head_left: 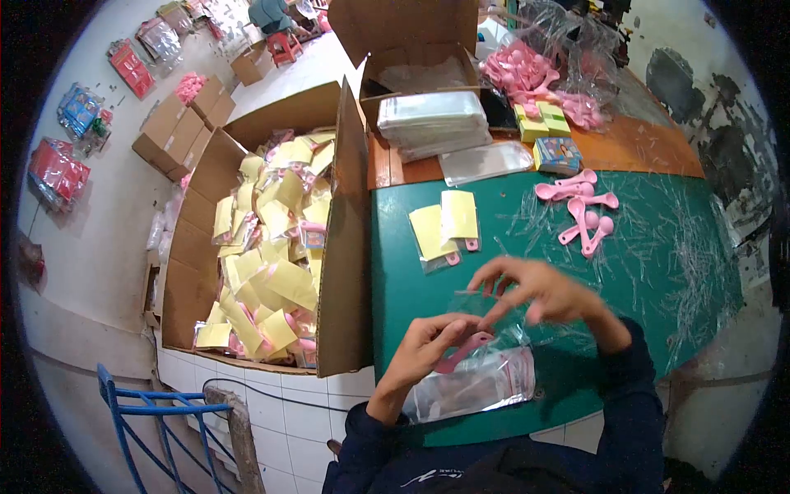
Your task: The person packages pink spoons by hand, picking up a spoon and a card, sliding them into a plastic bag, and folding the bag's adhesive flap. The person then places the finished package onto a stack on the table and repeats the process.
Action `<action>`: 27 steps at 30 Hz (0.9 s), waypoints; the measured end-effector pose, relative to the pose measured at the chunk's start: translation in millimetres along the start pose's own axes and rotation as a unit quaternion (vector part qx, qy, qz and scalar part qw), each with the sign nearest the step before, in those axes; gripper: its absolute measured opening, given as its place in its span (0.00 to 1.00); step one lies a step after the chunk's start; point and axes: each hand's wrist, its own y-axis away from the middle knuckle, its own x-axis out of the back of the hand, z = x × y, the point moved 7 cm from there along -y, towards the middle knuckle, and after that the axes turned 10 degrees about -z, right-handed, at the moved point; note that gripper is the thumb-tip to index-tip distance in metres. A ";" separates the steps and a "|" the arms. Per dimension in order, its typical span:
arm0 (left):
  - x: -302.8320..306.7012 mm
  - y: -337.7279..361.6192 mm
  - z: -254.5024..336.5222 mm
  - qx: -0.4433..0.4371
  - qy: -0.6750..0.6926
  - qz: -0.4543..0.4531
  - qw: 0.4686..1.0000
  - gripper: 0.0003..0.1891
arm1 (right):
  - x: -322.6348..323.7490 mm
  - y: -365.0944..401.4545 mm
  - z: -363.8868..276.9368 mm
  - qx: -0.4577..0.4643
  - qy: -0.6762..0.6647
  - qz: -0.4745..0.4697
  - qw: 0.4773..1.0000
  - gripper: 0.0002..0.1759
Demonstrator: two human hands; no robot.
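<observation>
My left hand (432, 344) is closed round a pink spoon (465, 352) above a stack of clear plastic bags (469, 387) at the near edge of the green table (411, 309). A clear bag (467, 305) shows just beyond its fingers. My right hand (527, 290), partly blurred, is close by on the right with its fingers apart, near that bag. Farther off lie two bagged packs with yellow cards (459, 216). Loose pink spoons (580, 206) lie in a pile to the right.
An open carton (346, 247) full of yellow-card packs stands left of the table. Bag stacks (432, 119), small card stacks (556, 155) and bagged pink spoons (518, 70) lie at the back. Plastic strips (679, 239) litter the right side. A person (269, 12) is far behind.
</observation>
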 end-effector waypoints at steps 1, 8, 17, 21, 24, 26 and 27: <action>1.1 2.5 9.4 -0.029 -0.028 -0.005 0.999 0.18 | 27.7 -1.5 13.2 0.018 -0.062 -0.020 0.998 0.31; 2.8 36.4 15.4 -0.064 0.009 0.038 0.997 0.26 | 310.9 149.2 247.5 -0.509 0.393 0.323 0.695 0.22; 15.6 19.6 4.7 0.031 0.043 0.050 0.997 0.17 | 238.2 107.7 164.5 -0.337 0.317 0.405 0.789 0.18; 20.0 6.5 -10.2 0.066 0.001 0.022 0.998 0.18 | 86.6 33.5 33.5 -0.180 -0.043 0.290 0.939 0.09; 16.3 -2.9 -15.3 0.049 0.000 -0.008 0.999 0.18 | 30.6 31.6 -4.5 -0.212 -0.047 0.215 0.952 0.11; 16.2 -2.8 -19.1 0.050 -0.022 0.013 0.998 0.17 | 19.8 30.3 -14.2 -0.262 -0.008 0.157 0.952 0.11; 18.4 -2.5 -23.8 0.053 -0.060 0.016 0.997 0.17 | 15.7 29.8 -14.8 -0.286 0.012 0.127 0.950 0.10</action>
